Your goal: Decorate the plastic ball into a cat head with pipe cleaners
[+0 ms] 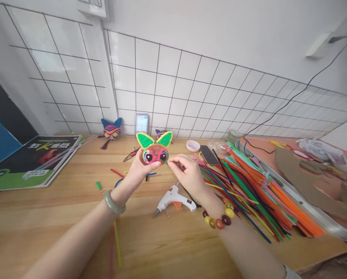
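Note:
My left hand (137,172) is closed around a small pink craft head (155,152) with green pipe-cleaner ears and coiled multicolour eyes, held above the wooden table (63,217). Just to its right, my right hand (186,172) has its fingers pinched together beside the craft head; what they pinch is too small to name. A white hot glue gun (175,199) lies on the table directly below both hands. A jade bangle circles my left wrist and a beaded bracelet circles my right.
A big fanned pile of coloured pipe cleaners (255,186) fills the table's right side. A phone (208,154) and small dishes sit behind it. Two finished craft heads (112,131) and an upright phone (141,124) stand by the wire grid wall. Booklets (34,159) lie left.

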Available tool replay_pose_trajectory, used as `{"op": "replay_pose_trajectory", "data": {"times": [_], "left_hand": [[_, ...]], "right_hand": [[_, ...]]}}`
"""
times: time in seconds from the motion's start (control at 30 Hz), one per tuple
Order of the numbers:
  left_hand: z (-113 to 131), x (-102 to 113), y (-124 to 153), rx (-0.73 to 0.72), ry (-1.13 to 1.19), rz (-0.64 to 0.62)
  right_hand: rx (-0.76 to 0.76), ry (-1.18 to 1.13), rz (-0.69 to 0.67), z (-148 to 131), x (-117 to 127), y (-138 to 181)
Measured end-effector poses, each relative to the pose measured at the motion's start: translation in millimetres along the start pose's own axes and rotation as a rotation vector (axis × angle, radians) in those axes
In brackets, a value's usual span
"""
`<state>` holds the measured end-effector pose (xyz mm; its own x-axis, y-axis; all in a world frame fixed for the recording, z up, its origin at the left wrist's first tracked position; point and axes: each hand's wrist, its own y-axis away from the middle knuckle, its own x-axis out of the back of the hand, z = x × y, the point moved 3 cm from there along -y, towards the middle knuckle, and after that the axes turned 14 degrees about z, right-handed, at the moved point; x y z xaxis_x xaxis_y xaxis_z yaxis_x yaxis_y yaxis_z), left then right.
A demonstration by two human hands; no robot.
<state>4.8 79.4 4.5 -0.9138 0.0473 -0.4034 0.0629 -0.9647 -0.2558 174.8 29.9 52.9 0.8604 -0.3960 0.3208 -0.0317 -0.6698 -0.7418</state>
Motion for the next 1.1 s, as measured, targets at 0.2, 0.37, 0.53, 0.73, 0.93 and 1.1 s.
{"op": "replay_pose_trajectory", "data": {"times": [0.2, 0.37, 0.53, 0.73, 0.93, 1.1], "left_hand": [[7, -3, 3, -0.100, -0.057, 0.091], [10, -5, 5, -0.183, -0.115, 0.116], [9, -7, 7, -0.244, -0.133, 0.124], [5, 1, 0, -0.223, -0.186, 0.184], [-4, 16, -12, -0.161, -0.102, 0.284], [-10, 24, -18, -0.150, -0.044, 0.312]], "right_hand": [[0.252, 0.347, 0.046, -16, -8, 3], [0.250, 0.476, 0.023, -20, -11, 2], [0.169, 0.543, -0.064, -22, -9, -2], [-0.029, 0.267, -0.130, -21, 5, 2], [-0.174, 0.009, -0.743, -41, 21, 36], [-0.179, 0.019, -1.255, -49, 27, 82]]}}
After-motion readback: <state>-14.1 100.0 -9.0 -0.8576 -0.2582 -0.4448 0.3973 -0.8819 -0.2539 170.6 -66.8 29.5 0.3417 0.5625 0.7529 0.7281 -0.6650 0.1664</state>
